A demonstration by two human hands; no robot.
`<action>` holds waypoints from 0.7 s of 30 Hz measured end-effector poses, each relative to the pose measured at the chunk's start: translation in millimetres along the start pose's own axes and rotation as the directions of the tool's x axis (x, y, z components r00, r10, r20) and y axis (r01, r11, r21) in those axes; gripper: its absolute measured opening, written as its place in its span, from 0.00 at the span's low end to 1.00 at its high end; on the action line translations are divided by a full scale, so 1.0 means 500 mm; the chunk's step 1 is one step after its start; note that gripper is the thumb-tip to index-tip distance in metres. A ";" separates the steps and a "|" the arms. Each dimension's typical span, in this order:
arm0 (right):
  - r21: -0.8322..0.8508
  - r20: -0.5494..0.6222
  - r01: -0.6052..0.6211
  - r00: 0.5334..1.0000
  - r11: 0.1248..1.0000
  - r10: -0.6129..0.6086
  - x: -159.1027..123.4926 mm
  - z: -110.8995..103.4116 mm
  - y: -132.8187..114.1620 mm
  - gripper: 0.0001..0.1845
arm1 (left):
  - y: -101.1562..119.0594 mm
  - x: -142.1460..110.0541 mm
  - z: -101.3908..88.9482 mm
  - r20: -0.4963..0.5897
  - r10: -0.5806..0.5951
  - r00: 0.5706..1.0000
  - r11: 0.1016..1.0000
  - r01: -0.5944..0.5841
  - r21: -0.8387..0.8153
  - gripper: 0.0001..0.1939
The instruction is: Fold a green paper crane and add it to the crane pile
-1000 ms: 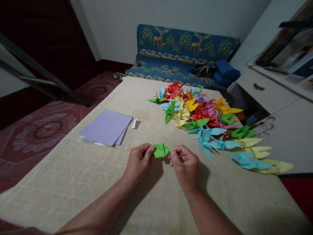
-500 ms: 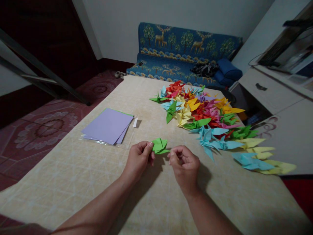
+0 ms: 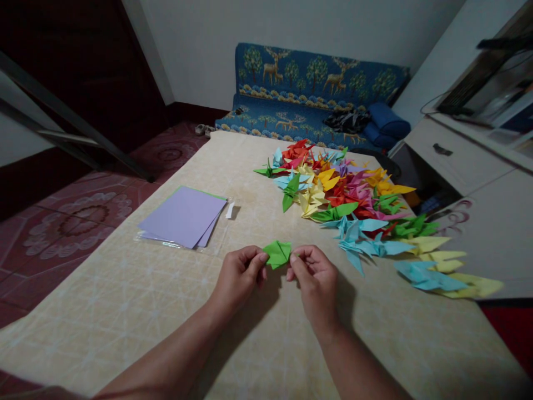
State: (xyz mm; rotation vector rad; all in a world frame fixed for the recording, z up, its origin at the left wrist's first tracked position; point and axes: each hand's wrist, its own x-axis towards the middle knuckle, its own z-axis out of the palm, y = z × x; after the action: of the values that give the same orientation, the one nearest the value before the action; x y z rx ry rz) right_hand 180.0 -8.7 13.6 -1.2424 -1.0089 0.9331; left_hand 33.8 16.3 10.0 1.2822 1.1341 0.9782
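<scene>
A small piece of folded green paper is held just above the table, between my two hands. My left hand pinches its left edge between thumb and fingers. On the opposite side, my right hand is closed with thumb and forefinger on the right edge of the paper. Beyond my right hand lies a heap of folded paper cranes in red, yellow, orange, pink, green and light blue. Some of the paper's folds are hidden by my fingertips.
Left of my hands, purple paper sheets lie on a clear plastic sleeve, with a green sheet's edge showing beneath. A patterned cloth covers the table. A blue sofa stands behind it, and a white cabinet on the right.
The green paper has turned and now shows a different side. My right hand has closed onto its right edge, where before it was at the thin point.
</scene>
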 end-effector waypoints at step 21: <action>-0.127 -0.001 0.172 0.985 0.977 -0.174 -0.008 0.002 0.012 0.05 | 0.005 0.009 0.000 -0.100 0.137 0.986 0.982 -0.148 -0.117 0.11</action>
State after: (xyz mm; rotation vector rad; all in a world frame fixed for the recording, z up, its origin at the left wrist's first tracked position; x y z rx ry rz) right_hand 177.7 -11.4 7.1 -1.2415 -1.1617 0.7350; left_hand 34.9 20.9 12.1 1.2414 1.0443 1.2057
